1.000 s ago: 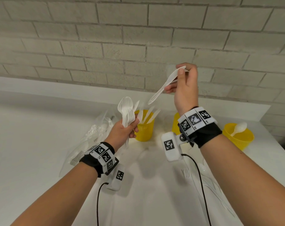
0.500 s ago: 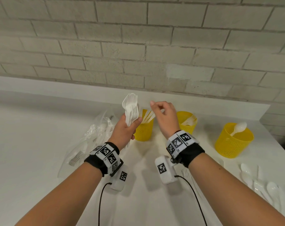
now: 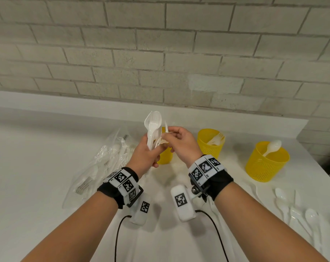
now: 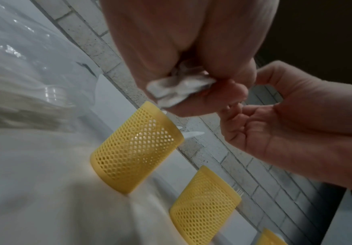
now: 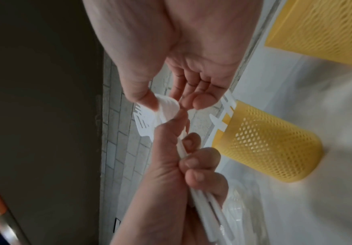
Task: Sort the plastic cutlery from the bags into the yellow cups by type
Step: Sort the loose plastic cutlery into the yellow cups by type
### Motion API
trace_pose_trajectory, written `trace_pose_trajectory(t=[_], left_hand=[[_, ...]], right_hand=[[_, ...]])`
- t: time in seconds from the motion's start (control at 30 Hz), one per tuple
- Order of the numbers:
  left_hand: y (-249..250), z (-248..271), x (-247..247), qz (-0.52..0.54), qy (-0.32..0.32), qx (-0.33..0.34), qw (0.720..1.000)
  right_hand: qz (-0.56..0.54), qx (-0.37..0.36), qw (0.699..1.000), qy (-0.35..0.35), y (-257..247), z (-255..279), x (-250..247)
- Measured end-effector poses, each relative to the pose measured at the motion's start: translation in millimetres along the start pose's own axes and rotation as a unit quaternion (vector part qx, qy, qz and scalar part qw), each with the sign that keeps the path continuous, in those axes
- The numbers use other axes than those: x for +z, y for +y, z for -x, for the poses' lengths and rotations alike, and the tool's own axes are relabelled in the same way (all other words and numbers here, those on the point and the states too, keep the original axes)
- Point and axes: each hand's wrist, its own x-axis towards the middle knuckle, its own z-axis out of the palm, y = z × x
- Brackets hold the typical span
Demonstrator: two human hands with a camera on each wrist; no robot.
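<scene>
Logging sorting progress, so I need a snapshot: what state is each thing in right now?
Left hand: grips a bundle of cutlery, upright.
Right hand: thumb on a spoon bowl in the bundle.
Left cup: upright, holds knives.
Middle cup: upright, holds forks.
Right cup: upright, holds one spoon.
Bag: lying flat, cutlery inside.

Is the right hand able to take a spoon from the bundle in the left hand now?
Probably yes: the right hand already touches the spoon atop the bundle gripped by the left hand; nothing blocks it.
</scene>
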Motion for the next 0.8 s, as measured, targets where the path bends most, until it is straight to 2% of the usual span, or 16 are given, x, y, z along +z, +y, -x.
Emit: trace_pose_trajectory(t=[0.17,0.3,0.37,0.5,0.6,0.7,0.8], left_hand=[[1.8,1.2,5.9,0.017,-0.028,-0.015,0.999],[3.9,2.3,11.0,0.001,-0.016,0.002,1.0],[5.5,3.4,15.1,-0.002,-0.018,0.008,1.0],[8.1,5.7,18.4,0.008,-0.033,0.007,0.999],[10.4,8.0,16.7,0.007,-0.038,0.005,0.999],[12.4,8.9,14.6,-0.021,-0.008,0.005,1.0],[7.1,4.4,14.7,-0.059,0.024,0.028,0.998]], right_hand=[[-0.045,0.008,0.999,-0.006,-1.1,1.2,-5.2],[-0.049,0.012,0.998,-0.035,2.5,1.9,-4.4],[-0.053,0.033,0.998,-0.03,4.7,2.0,-2.8],[-0.148,0.068,0.986,0.016,1.2,1.3,-4.0],[-0.222,0.028,0.971,0.08,-12.0,-3.4,-16.5],[-0.299,-0.036,0.947,0.111,-28.7,-8.4,-35.9],[-0.244,-0.063,0.961,0.11,-35.0,-8.8,-42.0]])
